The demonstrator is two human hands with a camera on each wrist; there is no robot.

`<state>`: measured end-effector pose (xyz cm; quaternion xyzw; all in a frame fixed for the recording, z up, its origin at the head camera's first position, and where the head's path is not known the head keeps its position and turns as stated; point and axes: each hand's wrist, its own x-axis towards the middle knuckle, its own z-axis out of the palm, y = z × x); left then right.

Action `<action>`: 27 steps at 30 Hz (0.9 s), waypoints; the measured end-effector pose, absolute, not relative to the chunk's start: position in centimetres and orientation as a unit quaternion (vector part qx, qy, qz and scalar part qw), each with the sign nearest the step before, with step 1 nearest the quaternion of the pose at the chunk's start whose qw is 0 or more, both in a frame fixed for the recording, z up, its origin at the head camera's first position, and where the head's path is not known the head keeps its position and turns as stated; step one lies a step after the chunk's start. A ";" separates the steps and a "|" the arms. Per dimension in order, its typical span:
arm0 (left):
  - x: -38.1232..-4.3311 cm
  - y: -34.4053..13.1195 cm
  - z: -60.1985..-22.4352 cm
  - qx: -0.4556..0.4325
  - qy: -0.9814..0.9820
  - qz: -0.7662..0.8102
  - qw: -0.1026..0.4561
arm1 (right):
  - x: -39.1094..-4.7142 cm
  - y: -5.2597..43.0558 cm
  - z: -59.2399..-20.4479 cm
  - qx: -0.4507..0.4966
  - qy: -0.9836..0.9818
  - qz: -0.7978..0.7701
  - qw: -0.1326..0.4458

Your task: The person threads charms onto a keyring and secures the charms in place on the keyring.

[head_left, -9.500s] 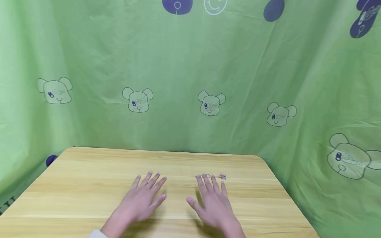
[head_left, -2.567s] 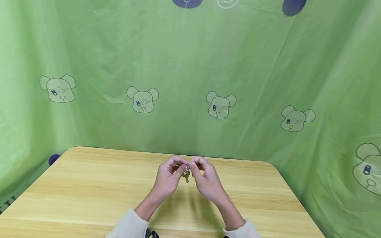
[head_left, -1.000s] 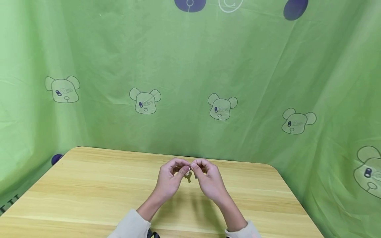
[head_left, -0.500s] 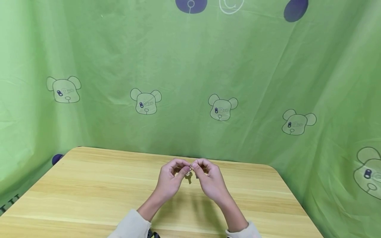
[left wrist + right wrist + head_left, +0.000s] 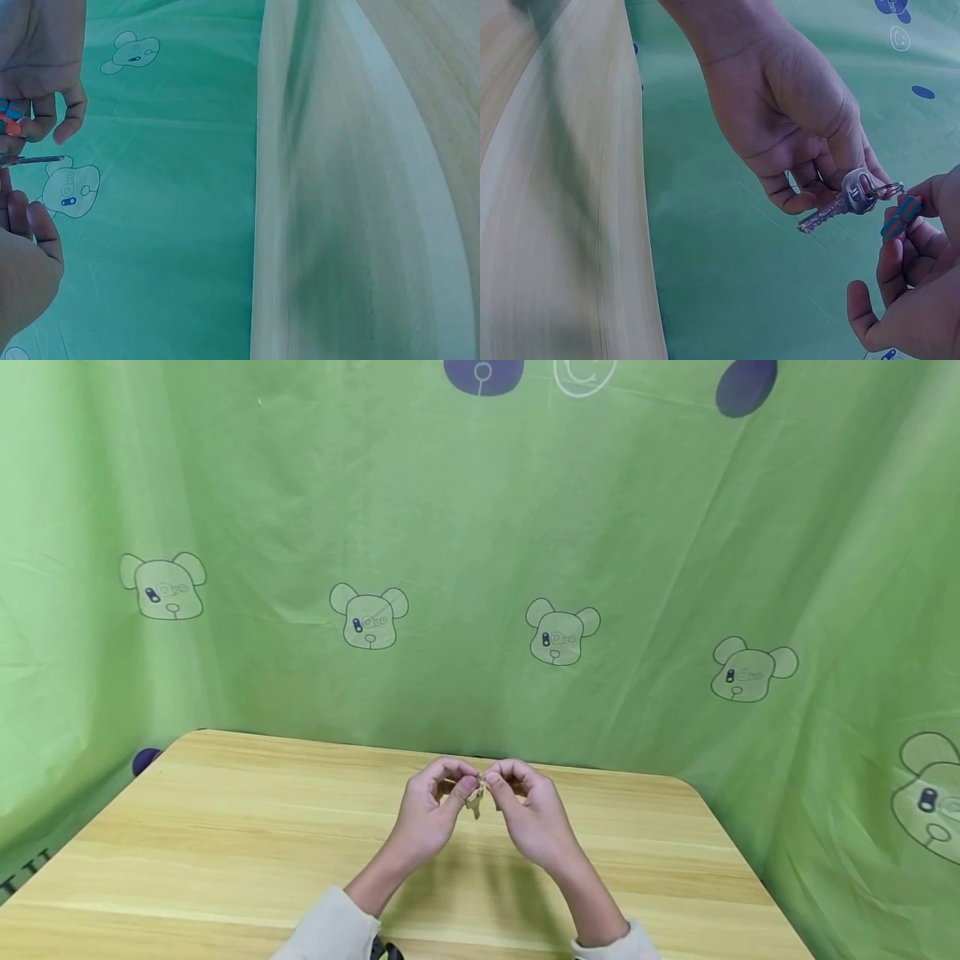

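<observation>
Above the wooden table (image 5: 247, 835): a metal key ring (image 5: 889, 187) held up between the fingertips of both hands, off the surface.
Left hand (image 5: 425, 810): thumb and fingers curled in, clamped on the key ring close to the key.
Right hand (image 5: 534, 822): fingers bent likewise, pinching the ring's far end, just beside the left fingertips; exactly which link it grips is hard to make out.
Notched key (image 5: 832, 210): on the ring, hanging below the left thumb, its blade pointing down.
Blue-and-orange charm (image 5: 902, 217): against the right hand's fingers.
Sleeves (image 5: 330, 928): pale, at both wrists, with a black band (image 5: 385, 951) showing beside the left cuff.
Green curtain (image 5: 450, 527): behind the table, printed with outlined bear heads.
</observation>
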<state>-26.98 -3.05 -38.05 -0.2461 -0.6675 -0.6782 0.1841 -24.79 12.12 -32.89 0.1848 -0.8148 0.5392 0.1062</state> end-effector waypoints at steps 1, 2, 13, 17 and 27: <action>-27.0 -3.1 -38.0 -0.245 -0.668 -0.679 0.181 | -24.8 12.2 -32.9 0.187 -0.816 0.536 0.107; -27.0 -3.1 -38.0 -0.244 -0.669 -0.679 0.177 | -24.8 12.2 -32.9 0.190 -0.817 0.533 0.109; -26.9 -3.4 -37.6 -0.216 -0.693 -0.672 0.148 | -25.0 12.7 -32.8 0.256 -0.827 0.484 0.125; -26.9 -3.5 -37.6 -0.214 -0.704 -0.661 0.147 | -25.3 12.9 -33.3 0.279 -0.833 0.458 0.138; -26.7 -3.5 -37.3 -0.205 -0.725 -0.638 0.157 | -27.6 14.1 -35.7 0.291 -0.845 0.424 0.150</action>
